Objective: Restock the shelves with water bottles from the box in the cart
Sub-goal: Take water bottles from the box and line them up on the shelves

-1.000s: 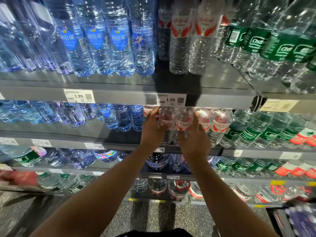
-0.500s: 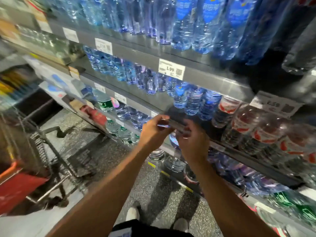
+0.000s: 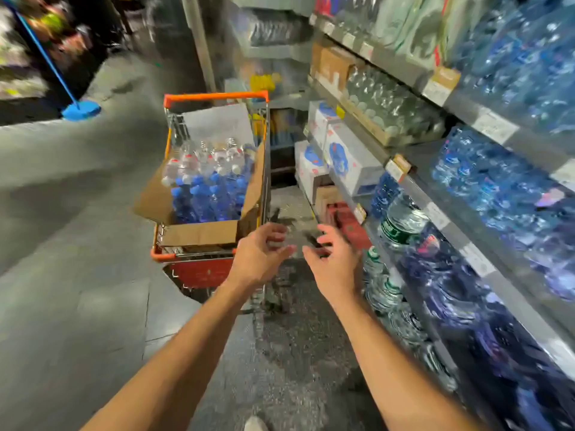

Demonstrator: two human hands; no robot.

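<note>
- The shelves point(image 3: 460, 169) run down the right side of the aisle, already dense with bottles on several levels. It's worth fixing the gap to be filled in mind before looking away, so the return trip is short.
- The cart point(image 3: 214, 96) stands ahead on the floor, orange-rimmed, its near end just beyond the hands. I would step up to that near edge rather than lean over it, since a full reach with wet, heavy bottles strains the grip.
- The box point(image 3: 199, 233) sits inside the cart with its flaps folded outward. The near flap hangs over the cart's near rim, so come in from above, not across it.
- The water bottles point(image 3: 208, 188) stand upright in the box, blue-capped ones toward the near side and red-labelled ones toward the far end. Taking from the near row first keeps the rest propped.
- The left hand point(image 3: 259, 256) and right hand point(image 3: 334, 264) are both empty, fingers loosely spread and slightly curled, held apart above the floor just short of the cart. Grip each bottle around its body, one per hand.
</note>
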